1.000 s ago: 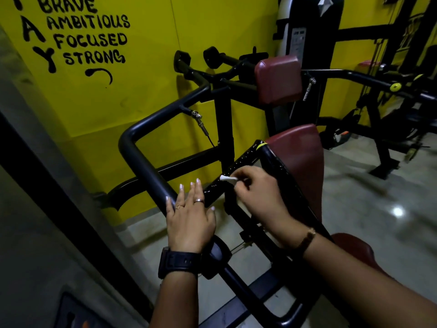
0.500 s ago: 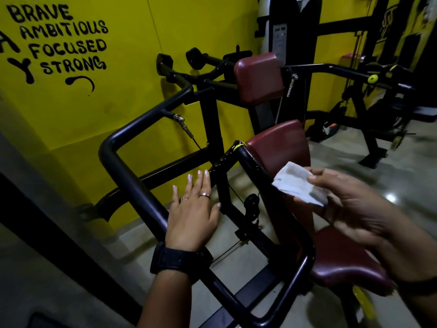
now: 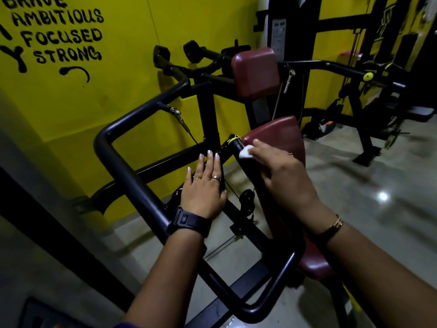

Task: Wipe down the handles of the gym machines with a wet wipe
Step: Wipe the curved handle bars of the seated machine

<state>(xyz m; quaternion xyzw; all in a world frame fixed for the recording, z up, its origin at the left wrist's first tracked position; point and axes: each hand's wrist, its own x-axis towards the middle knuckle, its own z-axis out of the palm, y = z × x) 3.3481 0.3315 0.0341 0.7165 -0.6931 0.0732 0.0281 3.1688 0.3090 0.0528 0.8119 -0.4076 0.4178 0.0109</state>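
Observation:
A black tubular handle bar [image 3: 250, 171] of a gym machine rises toward a yellow-ringed end near the maroon pad. My right hand [image 3: 281, 176] wraps over that bar and holds a white wet wipe [image 3: 245, 153] against it; only a small corner of the wipe shows past my fingers. My left hand [image 3: 205, 185], with rings and a black watch on the wrist, rests flat with straight fingers on the machine's frame beside the left bar [image 3: 127, 171].
The maroon seat [image 3: 314, 266] and back pad [image 3: 279, 136] lie right of the bar, with a head pad [image 3: 255, 72] above. A yellow wall [image 3: 118, 74] with black lettering stands behind. More black machines [image 3: 369, 95] stand at the far right on a glossy floor [image 3: 378, 197].
My right hand, which held the wipe away from the bar over the seat, has come back onto the bar near its yellow-ringed end. My left hand has stayed in place.

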